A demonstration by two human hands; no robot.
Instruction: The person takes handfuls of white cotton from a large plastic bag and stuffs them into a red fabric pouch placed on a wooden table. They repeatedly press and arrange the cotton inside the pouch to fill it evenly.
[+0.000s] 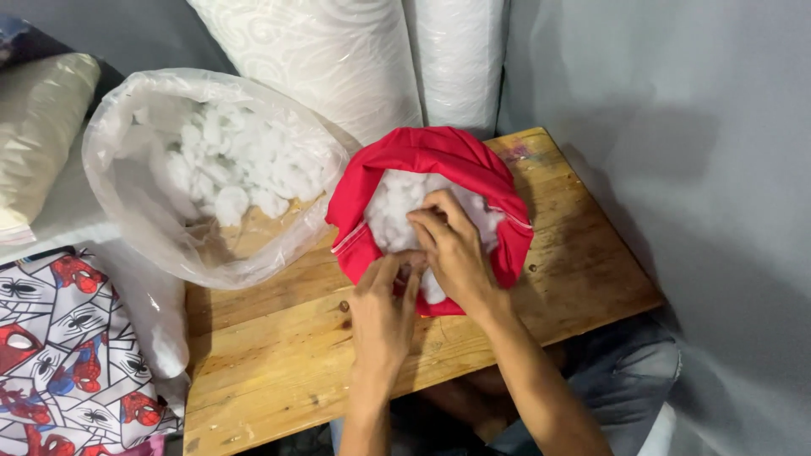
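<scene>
Head view — two hands, left hand (382, 314) and right hand (453, 250), inside one red cover (422, 156).

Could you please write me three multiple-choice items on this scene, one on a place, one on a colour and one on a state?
1. Where does the clear plastic bag of white stuffing lie?
A. left of the red cover
B. right of the red cover
C. on the person's lap

2. What colour is the fabric cover that both hands work in?
A. blue
B. red
C. green

3. How is the cover's mouth?
A. zipped shut
B. tied with cord
C. open, with stuffing showing

Answers: 1 A, since the bag sits at the left end of the wooden table. 2 B, as the cloth is plainly red. 3 C, for the left hand and right hand press on white filling in the opening.
</scene>
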